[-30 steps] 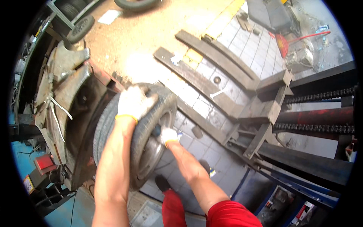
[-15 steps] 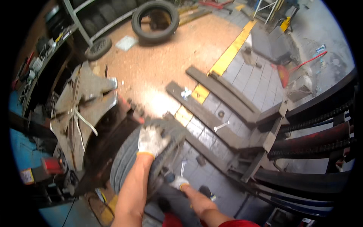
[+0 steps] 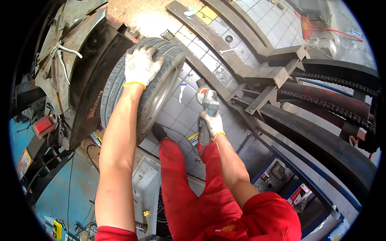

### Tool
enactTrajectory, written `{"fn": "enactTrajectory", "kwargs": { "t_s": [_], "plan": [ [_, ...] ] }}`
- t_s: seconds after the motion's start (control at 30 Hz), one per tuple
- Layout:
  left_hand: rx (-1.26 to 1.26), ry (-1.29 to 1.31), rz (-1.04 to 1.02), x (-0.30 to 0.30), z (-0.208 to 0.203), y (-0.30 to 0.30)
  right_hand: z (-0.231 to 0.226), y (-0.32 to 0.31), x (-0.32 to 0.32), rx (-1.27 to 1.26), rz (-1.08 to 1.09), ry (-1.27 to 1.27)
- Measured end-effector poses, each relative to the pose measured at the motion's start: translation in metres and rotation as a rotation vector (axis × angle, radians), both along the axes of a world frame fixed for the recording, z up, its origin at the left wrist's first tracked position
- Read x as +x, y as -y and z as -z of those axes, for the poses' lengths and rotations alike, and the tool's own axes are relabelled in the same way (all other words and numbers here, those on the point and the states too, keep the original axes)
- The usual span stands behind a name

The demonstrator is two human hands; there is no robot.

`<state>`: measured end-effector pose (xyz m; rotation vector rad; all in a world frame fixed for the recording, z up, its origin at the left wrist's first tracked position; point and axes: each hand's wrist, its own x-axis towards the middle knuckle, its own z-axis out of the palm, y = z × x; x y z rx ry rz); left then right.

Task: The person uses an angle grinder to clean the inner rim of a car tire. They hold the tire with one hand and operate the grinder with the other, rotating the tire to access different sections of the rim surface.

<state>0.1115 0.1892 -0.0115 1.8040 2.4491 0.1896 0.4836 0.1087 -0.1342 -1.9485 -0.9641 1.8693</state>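
Head view: here's the left hand [image 3: 141,66], spread open over the tyre [image 3: 149,94] at ten o'clock, the tyre's visible face slanting from one o'clock down to seven. And the right hand [image 3: 212,122] is wrapped around the angle grinder [image 3: 210,101] near centre, long axis close to twelve-six, head towards twelve, disc [image 3: 202,92] on its eleven o'clock side!

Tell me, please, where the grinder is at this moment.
In the head view, the grinder is just right of centre, held in the person's right grip, to the right of the tyre and above the grey floor tiles.
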Motion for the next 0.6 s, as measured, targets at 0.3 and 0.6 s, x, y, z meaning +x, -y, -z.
{"fn": "enactTrajectory", "kwargs": {
  "t_s": [0.3,0.6],
  "plan": [
    [0.349,0.16,-0.003,0.01,-0.007,0.006,-0.029,-0.002,0.005,0.091,0.379,-0.035],
    [0.018,0.507,-0.556,-0.116,0.041,0.26,-0.071,0.037,-0.009,0.095,0.51,-0.253]
  ]
}}
